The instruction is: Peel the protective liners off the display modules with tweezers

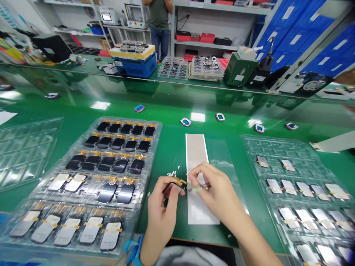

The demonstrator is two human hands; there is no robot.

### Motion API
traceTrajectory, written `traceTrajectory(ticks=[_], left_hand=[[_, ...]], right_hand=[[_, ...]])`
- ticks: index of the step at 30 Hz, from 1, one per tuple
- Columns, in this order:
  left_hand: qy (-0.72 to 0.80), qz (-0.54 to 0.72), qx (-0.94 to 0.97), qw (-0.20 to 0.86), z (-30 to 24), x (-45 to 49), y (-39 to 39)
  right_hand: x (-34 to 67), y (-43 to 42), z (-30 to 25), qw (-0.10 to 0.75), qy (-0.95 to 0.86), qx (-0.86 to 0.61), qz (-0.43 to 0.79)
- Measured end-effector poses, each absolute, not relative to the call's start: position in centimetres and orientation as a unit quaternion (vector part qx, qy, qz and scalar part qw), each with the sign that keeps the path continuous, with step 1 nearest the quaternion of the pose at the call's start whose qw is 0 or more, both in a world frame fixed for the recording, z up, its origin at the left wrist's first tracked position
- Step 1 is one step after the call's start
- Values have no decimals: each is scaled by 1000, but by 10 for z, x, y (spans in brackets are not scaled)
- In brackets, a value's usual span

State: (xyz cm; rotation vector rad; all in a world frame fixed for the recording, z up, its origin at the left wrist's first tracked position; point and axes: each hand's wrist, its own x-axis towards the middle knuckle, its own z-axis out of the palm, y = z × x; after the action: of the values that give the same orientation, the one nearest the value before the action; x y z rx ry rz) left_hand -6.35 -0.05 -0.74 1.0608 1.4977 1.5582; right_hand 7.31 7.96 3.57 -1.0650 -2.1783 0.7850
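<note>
My left hand [164, 207] is closed round a small dark screen module with an orange flex cable [181, 181], its fingers covering most of the part. Just to the right, my right hand [212, 184] is pinched close to the cable; what sits between its fingertips is blurred and too small to name. Under the right hand lies a long strip sheet [196, 151], beige at the far end and white nearer me. A few white scraps [172, 173] are scattered on the green mat beyond my left hand.
At left, a clear tray [158, 147] holds rows of black and silver screen modules. Another clear tray [249, 147] of silver-backed modules lies right. Small framed parts [185, 122] sit along the green belt behind. Beyond are a blue machine [135, 66], shelves and a standing person [159, 22].
</note>
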Motion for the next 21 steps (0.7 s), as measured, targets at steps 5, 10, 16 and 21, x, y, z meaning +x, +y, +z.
traceTrajectory(ticks=[5, 10, 16, 21], left_hand=[[556, 688, 325, 333, -5, -63, 2], [541, 657, 341, 399, -2, -62, 0], [531, 585, 403, 463, -6, -61, -6], [512, 563, 426, 488, -9, -61, -8]], right_hand=[[66, 96, 25, 290, -759, -428, 396], [65, 96, 13, 293, -736, -420, 442], [66, 93, 15, 327, -669, -430, 511], [71, 90, 24, 278, -592, -380, 654]])
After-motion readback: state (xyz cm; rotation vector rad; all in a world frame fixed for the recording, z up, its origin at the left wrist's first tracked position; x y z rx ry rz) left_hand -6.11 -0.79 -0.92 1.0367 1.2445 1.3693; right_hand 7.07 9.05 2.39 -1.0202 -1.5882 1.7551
